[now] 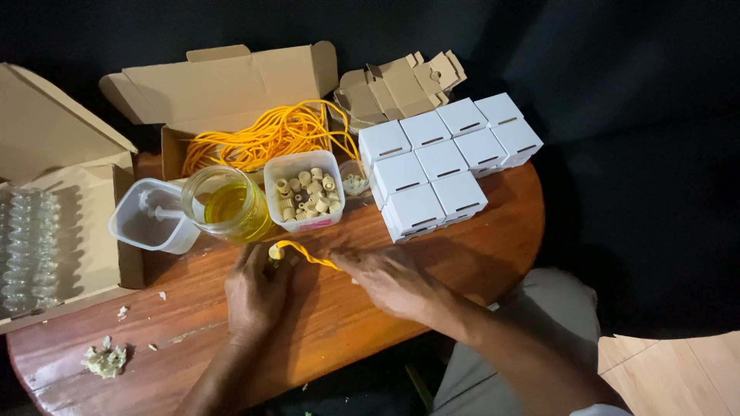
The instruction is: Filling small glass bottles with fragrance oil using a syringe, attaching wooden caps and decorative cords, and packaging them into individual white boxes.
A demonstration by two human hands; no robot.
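My left hand (257, 289) rests on the wooden table (478, 246) and pinches a small pale cap (274, 252) threaded on a yellow cord (304, 253). My right hand (389, 279) grips the other end of that short cord, which arches between the two hands. Just behind the hands stand a glass jar of yellow oil (228, 205) and a clear tub of pale caps (306, 191).
A clear tub with a syringe (150, 217) stands at the left. A cardboard box of yellow cords (254, 139) sits behind. Several closed white boxes (443, 158) are stacked at the right, flat cartons (397, 86) beyond them. A box of glass bottles (31, 246) lies far left. Scraps (105, 360) sit near the table edge.
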